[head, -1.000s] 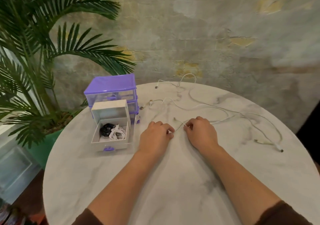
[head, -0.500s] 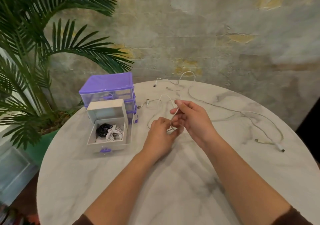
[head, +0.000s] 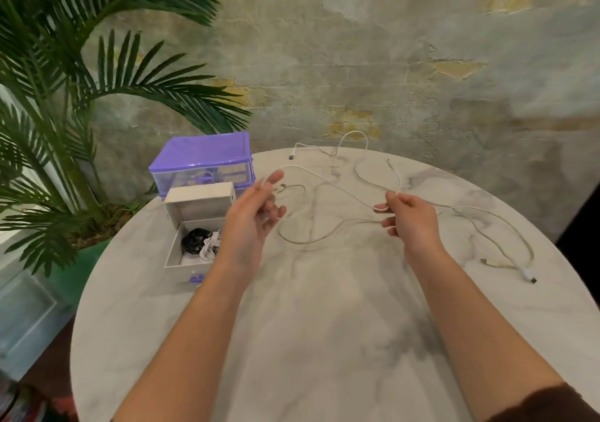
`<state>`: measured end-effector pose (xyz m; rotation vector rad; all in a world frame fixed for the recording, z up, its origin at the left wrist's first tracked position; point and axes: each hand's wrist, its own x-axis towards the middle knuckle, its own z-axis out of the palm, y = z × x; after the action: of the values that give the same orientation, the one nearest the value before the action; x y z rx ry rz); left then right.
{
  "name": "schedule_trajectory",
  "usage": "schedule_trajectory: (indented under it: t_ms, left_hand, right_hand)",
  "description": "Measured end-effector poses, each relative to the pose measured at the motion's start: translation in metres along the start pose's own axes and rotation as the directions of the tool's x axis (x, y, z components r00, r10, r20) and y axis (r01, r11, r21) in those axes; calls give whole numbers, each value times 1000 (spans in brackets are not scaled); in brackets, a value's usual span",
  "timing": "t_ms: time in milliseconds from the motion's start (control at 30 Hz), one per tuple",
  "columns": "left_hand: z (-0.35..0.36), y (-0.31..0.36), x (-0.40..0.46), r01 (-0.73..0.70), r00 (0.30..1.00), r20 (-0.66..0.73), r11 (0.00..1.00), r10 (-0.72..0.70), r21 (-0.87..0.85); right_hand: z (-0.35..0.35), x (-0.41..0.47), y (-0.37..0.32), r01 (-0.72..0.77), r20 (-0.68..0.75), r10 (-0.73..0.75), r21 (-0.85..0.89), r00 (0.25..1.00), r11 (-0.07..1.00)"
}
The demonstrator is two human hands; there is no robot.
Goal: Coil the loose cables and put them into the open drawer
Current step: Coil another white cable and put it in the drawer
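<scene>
Thin white charging cable (head: pixel 328 181) stretched mid-frame, raised off the tabletop, slack loop sagging below it. More loose white cables (head: pixel 506 236) sprawl uncoiled centre to right, plugs near right edge. Open white plastic drawer (head: pixel 181 264), purple handle, left of centre, holds one black and one white coil.

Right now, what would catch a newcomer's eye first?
Two raised hands over the table's middle stretch a white cable between them: left hand, right hand. At the left edge, the open drawer already holds coiled cables under a purple organizer. More loose cable trails right.
</scene>
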<state>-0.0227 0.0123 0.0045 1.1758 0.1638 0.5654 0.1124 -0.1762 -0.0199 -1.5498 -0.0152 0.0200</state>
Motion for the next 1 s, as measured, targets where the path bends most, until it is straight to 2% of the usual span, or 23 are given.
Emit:
schedule_trajectory:
  t_ms: [67, 167, 233, 333, 400, 467, 533, 600, 667, 700, 767, 833, 933, 967, 1000]
  left_hand:
    - [-5, 2, 1, -37, 999, 1, 999, 37, -10]
    - [-1, -3, -1, -85, 996, 29, 990, 82, 117]
    - [4, -6, -3, -128, 992, 51, 963, 120, 237]
    - [6, -11, -5, -179, 982, 6, 926, 188, 332]
    - [6, -13, -6, -202, 969, -55, 906, 239, 371]
    - [7, -14, -8, -207, 955, -117, 895, 272, 396]
    - [9, -15, -9, -212, 953, -116, 888, 281, 408]
    - [10, -18, -9, -229, 959, -56, 879, 276, 417]
    - [11, -20, -10, -238, 965, 1, 876, 262, 419]
    - [10, -20, -9, -236, 968, 20, 877, 251, 418]
    - [8, -23, -8, -240, 969, 59, 854, 240, 462]
    - [3, -28, -5, -261, 964, 137, 735, 226, 625]
    - [-2, -36, -1, -323, 946, 290, 381, 142, 866]
    - [-2, -38, 0, -331, 943, 299, 315, 144, 889]
    - [-3, -38, 2, -332, 941, 292, 311, 171, 891]
  right_hand:
    - [-6, 5, 8, 49, -34, -60, -277, 998, 960]
    - [-6, -1, 14, 40, 26, -30, -666, 999, 745]
    - [-3, -8, 12, 48, 47, -18, -758, 999, 650]
    - [2, -11, 9, 88, 33, -97, -763, 995, 640]
    - [7, -12, 9, 177, 57, -192, -697, 980, 695]
    - [17, -21, 2, 306, 119, -285, -481, 951, 822]
    - [28, -39, -10, 423, 201, -381, -242, 902, 873]
    - [39, -55, -18, 540, 295, -482, -159, 825, 827]
    - [45, -63, -17, 649, 349, -562, -221, 750, 728]
    - [46, -64, -16, 672, 345, -587, -231, 733, 704]
    - [44, -64, -20, 664, 285, -610, -158, 740, 731]
    - [40, -65, -29, 632, 192, -614, -52, 766, 773]
    - [33, -61, -40, 578, 1, -579, 42, 815, 815]
    - [30, -59, -41, 556, -61, -553, 52, 831, 829]
    - [27, -55, -40, 534, -110, -527, 46, 843, 844]
